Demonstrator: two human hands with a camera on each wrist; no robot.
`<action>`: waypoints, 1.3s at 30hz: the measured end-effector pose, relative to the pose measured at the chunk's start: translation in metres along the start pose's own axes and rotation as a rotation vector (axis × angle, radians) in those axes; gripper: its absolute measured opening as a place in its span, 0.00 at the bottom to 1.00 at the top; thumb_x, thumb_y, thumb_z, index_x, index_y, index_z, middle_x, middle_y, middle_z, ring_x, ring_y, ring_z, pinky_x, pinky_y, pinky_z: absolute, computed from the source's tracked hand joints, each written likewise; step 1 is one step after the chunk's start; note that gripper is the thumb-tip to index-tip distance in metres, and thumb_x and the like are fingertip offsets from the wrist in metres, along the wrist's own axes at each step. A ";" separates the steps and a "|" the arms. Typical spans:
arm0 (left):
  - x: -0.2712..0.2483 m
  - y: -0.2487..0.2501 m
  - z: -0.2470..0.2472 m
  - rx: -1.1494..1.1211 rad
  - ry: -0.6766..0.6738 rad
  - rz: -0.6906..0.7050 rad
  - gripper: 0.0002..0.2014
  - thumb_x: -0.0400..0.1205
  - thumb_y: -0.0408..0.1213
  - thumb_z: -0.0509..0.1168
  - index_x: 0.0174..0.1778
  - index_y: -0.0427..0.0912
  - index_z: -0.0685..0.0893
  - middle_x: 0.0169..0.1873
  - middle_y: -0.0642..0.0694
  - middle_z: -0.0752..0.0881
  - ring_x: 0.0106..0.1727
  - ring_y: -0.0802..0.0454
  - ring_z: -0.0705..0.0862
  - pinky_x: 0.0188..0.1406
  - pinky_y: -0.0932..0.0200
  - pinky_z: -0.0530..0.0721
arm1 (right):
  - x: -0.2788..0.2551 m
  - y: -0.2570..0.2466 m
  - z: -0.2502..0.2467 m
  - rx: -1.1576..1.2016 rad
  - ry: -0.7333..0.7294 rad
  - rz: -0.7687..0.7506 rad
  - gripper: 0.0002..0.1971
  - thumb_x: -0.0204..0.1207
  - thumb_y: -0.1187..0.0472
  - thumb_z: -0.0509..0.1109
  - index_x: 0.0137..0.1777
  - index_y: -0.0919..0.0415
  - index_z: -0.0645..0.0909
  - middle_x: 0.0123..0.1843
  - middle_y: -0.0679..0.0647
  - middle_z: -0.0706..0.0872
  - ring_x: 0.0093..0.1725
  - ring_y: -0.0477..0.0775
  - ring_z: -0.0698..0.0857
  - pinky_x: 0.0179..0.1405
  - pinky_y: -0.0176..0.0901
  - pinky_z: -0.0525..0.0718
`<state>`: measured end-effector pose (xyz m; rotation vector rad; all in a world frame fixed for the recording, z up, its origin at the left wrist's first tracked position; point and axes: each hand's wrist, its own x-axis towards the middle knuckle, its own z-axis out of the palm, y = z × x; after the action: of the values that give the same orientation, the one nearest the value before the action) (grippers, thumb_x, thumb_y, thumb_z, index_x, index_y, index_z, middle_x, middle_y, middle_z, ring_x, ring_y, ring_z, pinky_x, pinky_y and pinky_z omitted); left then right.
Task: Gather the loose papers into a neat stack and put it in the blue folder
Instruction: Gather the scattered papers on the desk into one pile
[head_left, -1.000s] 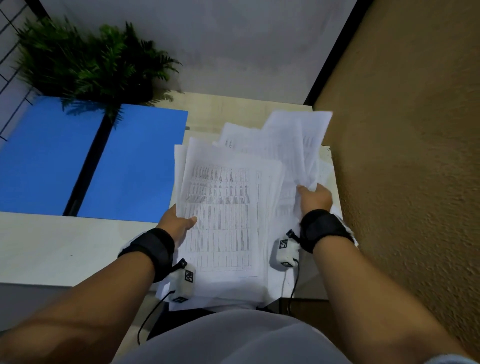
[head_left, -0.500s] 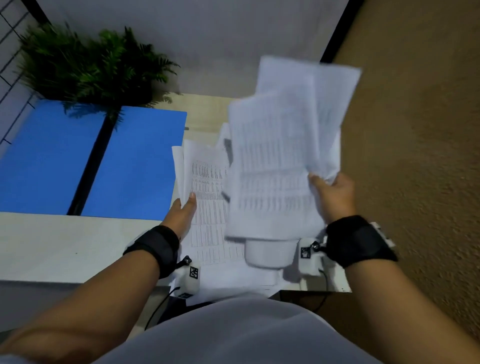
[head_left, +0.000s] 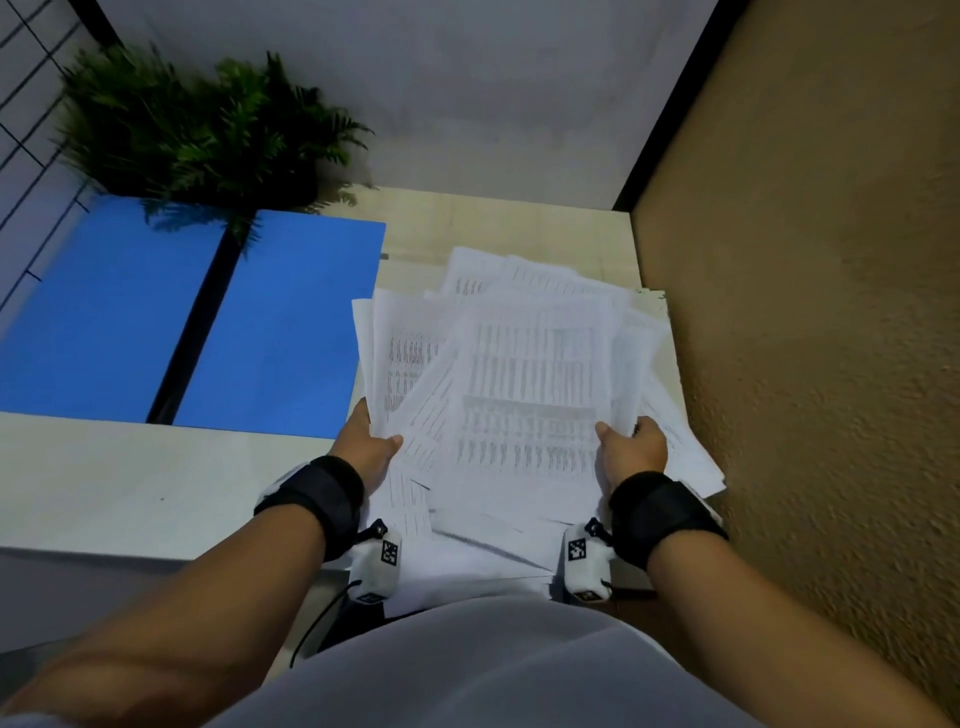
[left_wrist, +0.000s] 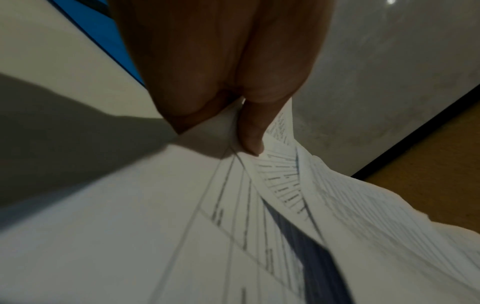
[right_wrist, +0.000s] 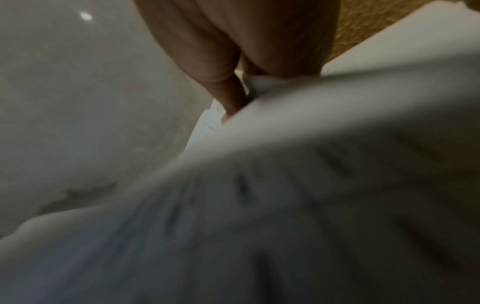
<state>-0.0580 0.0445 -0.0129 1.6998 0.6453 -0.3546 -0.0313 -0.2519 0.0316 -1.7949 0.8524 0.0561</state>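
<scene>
Head view: both hands, left hand (head_left: 370, 451) and right hand (head_left: 635, 453), pinch floppy, slippery printed papers (head_left: 524, 395) at their near edges; support underneath.

Papers (head_left: 524, 395) uncountable, perhaps dozen; folder (head_left: 280, 332) one; plant (head_left: 197, 135) one.

The print on the papers (head_left: 524, 395) is too blurred to read. The left hand's (head_left: 370, 441) fingers are hidden under the sheets at 9 o'clock, the right hand's (head_left: 635, 451) at 3 o'clock. The right wrist view is smeared. The blue folder (head_left: 280, 332) is cut off at the left edge, its far edge covered by the plant (head_left: 197, 135). The papers hide the counter's (head_left: 130, 483) near right corner.
</scene>
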 end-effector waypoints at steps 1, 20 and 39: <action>0.001 0.000 0.000 0.010 -0.001 -0.015 0.32 0.81 0.24 0.67 0.81 0.45 0.66 0.71 0.46 0.78 0.71 0.45 0.78 0.76 0.50 0.72 | 0.004 0.001 0.002 0.034 0.033 0.007 0.11 0.78 0.67 0.70 0.59 0.70 0.78 0.54 0.58 0.83 0.51 0.58 0.82 0.51 0.43 0.78; 0.007 0.005 0.002 -0.064 -0.116 -0.050 0.33 0.72 0.35 0.80 0.74 0.41 0.78 0.66 0.45 0.86 0.67 0.45 0.83 0.66 0.53 0.78 | 0.006 -0.008 0.037 -0.155 -0.359 -0.014 0.15 0.69 0.63 0.78 0.55 0.60 0.82 0.50 0.55 0.89 0.51 0.58 0.88 0.57 0.52 0.86; 0.007 -0.008 -0.004 -0.200 0.021 -0.111 0.27 0.80 0.23 0.69 0.76 0.36 0.75 0.67 0.40 0.83 0.69 0.40 0.80 0.70 0.47 0.74 | 0.041 -0.012 0.042 -0.312 -0.201 0.118 0.28 0.74 0.59 0.75 0.71 0.69 0.71 0.65 0.63 0.81 0.66 0.66 0.81 0.65 0.51 0.80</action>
<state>-0.0577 0.0508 -0.0227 1.4832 0.7674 -0.3390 0.0209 -0.2363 0.0074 -1.9846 0.8373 0.4601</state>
